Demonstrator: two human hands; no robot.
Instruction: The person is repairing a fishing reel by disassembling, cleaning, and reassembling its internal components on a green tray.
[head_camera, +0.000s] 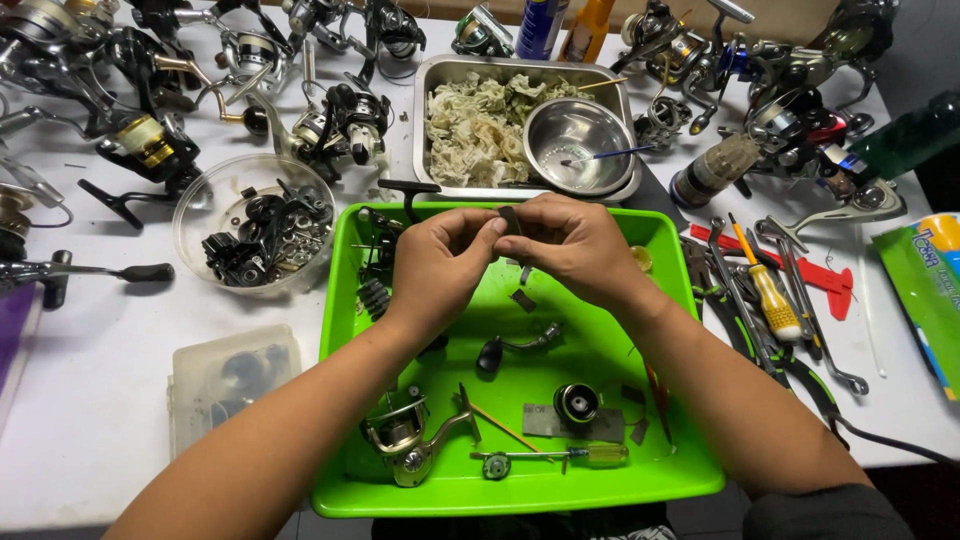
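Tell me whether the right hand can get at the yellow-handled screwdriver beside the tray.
Probably yes. The yellow-handled screwdriver lies on top of the tools just right of the green tray, with nothing over it. But the right hand and left hand are pinching a small part together.

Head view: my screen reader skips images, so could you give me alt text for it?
Both hands, left and right, pinch a small dark part together over a green tray holding fishing reel parts and a small screwdriver. Around it, a white table holds reels, hand tools and a metal pan of rags.
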